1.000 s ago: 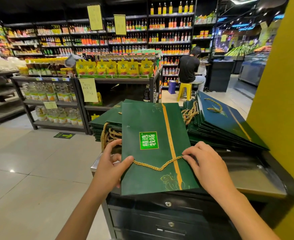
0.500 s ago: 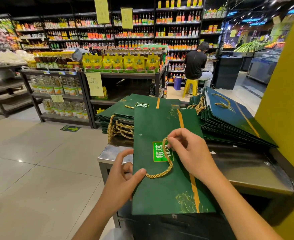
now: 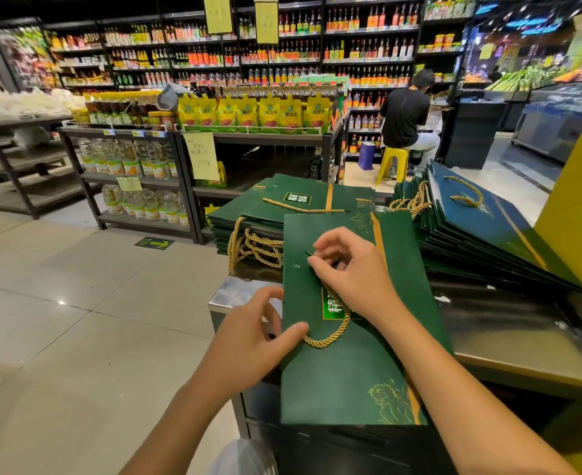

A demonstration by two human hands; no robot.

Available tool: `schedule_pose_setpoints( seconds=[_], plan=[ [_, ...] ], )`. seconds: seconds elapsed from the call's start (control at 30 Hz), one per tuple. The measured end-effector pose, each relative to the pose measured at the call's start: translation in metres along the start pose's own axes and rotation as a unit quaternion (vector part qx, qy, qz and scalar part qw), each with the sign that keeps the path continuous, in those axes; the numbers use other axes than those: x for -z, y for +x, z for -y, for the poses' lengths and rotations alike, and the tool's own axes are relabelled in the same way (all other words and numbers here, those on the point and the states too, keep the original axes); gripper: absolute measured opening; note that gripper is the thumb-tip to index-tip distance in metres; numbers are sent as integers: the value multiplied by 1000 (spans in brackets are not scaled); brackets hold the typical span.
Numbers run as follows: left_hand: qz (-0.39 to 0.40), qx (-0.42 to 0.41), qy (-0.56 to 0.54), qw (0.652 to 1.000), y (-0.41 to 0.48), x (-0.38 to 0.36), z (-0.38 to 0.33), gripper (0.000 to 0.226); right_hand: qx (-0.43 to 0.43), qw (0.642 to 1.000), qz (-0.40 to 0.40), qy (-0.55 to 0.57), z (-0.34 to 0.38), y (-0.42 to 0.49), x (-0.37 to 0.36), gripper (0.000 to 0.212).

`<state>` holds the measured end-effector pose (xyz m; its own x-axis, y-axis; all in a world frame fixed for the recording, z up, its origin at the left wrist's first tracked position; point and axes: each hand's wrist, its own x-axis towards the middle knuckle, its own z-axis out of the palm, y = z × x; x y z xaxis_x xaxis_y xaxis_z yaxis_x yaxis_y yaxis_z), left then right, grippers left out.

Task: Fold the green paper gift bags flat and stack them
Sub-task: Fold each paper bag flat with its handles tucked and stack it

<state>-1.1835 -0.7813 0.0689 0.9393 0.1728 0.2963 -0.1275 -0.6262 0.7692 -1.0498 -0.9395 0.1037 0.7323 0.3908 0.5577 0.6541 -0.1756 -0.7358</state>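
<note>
A flat green paper gift bag (image 3: pixel 344 371) with a gold stripe lies in front of me on the metal counter (image 3: pixel 508 351). My left hand (image 3: pixel 251 337) grips its left edge, thumb on top beside the gold rope handle (image 3: pixel 330 337). My right hand (image 3: pixel 351 272) pinches the rope's other end near a punched hole in the bag. Behind it sits a neat stack of flat green bags (image 3: pixel 282 207). A slanted pile of green bags (image 3: pixel 481 228) leans at the right.
A yellow pillar (image 3: pixel 580 207) stands at the right. Store shelves (image 3: pixel 138 159) with bottles and pouches line the aisle ahead. A person sits on a yellow stool (image 3: pixel 392 162) with their back to me. Tiled floor spreads to the left.
The bag has turned from slanted to nearly upright and come closer to me. My right hand moved from the bag's right edge to its upper middle, drawing the rope end with it.
</note>
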Motion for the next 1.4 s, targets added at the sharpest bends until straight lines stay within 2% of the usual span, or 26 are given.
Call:
schedule_pose_setpoints(
  seconds=[0.1, 0.23, 0.43, 0.53, 0.83, 1.03, 1.23, 1.4],
  plan=[
    [-35, -60, 90, 994, 21, 9, -2, 10, 13, 1000, 5, -9, -3, -2, -1, 8],
    [-39, -84, 70, 993, 60, 15, 4, 20, 21, 1000, 14, -9, -6, -1, 0, 7],
    [2, -45, -106, 993, 80, 10, 19, 13, 48, 998, 19, -27, -9, -2, -1, 14],
    [8, -47, -152, 987, 77, 8, 26, 19, 66, 997, 27, -39, -11, -2, -2, 14],
    [-15, -65, -151, 986, 74, 6, 26, 20, 92, 994, 32, -53, -15, -1, -4, 14],
    [-2, -91, -143, 985, 73, 2, 22, 30, 116, 993, 22, -33, -14, -2, -3, 20],
    [-4, -98, -147, 984, 71, 0, 15, 29, 176, 973, 72, -133, -11, -6, -6, 55],
    [-21, -88, -157, 983, 74, -1, 16, 36, 176, 971, 67, -144, -12, -6, -5, 40]
  ],
)
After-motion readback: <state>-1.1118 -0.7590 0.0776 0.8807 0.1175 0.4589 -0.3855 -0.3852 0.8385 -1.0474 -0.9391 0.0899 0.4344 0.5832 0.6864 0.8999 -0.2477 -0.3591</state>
